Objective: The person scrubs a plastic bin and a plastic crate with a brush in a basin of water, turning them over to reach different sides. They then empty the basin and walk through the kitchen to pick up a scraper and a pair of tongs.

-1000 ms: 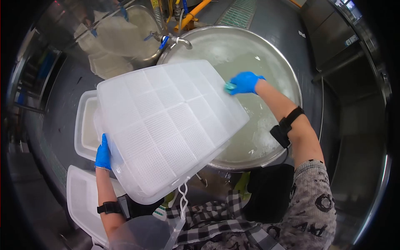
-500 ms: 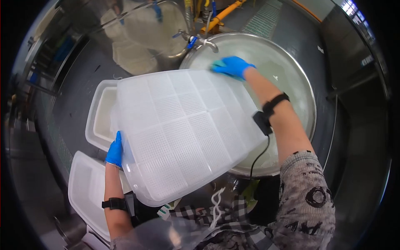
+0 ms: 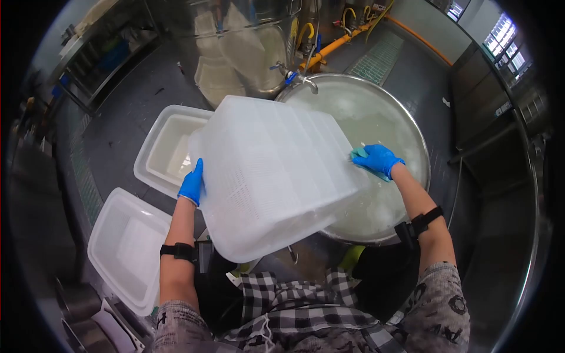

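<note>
Scrubbing could shove this perforated crate (image 3: 276, 170) loose.
My left hand (image 3: 190, 185) touches it, closure unclear; my right hand (image 3: 381, 161) pinches a pad (image 3: 358, 153).

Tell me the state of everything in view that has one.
White plastic basket: tilted, held
Green cloth: gripped
Left hand: gloved, on the basket
Right hand: gloved, closed
Round steel vat: open, holding cloudy liquid
Tap: no stream visible
Lower-left tub: upright, open
</note>
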Demonstrator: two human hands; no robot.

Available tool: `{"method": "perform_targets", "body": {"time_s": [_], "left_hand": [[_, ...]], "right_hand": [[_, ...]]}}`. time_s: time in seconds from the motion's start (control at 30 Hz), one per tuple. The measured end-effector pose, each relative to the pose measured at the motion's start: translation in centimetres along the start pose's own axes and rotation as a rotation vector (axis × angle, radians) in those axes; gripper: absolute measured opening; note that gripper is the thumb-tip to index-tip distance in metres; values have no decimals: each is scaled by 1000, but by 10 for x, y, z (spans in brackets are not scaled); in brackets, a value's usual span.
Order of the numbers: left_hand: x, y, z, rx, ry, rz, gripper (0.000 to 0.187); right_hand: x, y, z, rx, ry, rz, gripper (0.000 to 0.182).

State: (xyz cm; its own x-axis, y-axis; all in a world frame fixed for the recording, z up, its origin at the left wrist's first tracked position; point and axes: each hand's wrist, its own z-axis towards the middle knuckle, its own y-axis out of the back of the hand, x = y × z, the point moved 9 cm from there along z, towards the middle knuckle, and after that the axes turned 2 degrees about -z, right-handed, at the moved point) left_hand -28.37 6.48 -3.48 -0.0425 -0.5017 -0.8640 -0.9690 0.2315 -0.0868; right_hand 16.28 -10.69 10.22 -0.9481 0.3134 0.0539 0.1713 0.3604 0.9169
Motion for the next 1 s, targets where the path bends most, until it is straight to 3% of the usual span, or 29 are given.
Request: {"method": "perform_targets", "body": {"time_s": [0.17, 0.33, 0.53, 0.67, 0.73, 0.9, 0.97, 1.0], "left_hand": [[-13, -15, -18, 96, -57, -330, 54], [-36, -57, -82, 295, -158, -705, 35], [-85, -73, -142, 168, -395, -640, 25], [-160, -60, -175, 237, -580, -569, 19], [-191, -44, -194, 146, -603, -516, 13], [-262, -16, -221, -45, -773, -312, 24], [-294, -9, -251, -278, -1003, -95, 26], [-299, -10, -258, -298, -1004, -79, 26]], "right_hand": [[49, 19, -52, -204, 13, 223, 50], [32, 3, -102, -298, -82, 384, 48], [-10, -31, -149, -410, -165, 533, 47], [-29, -43, -174, -485, -180, 704, 44], [-37, -51, -175, -503, -175, 752, 43], [-50, -81, -155, -494, -173, 942, 40], [-36, -69, -157, -459, -153, 987, 39], [-30, -65, -156, -440, -149, 1023, 37]]}}
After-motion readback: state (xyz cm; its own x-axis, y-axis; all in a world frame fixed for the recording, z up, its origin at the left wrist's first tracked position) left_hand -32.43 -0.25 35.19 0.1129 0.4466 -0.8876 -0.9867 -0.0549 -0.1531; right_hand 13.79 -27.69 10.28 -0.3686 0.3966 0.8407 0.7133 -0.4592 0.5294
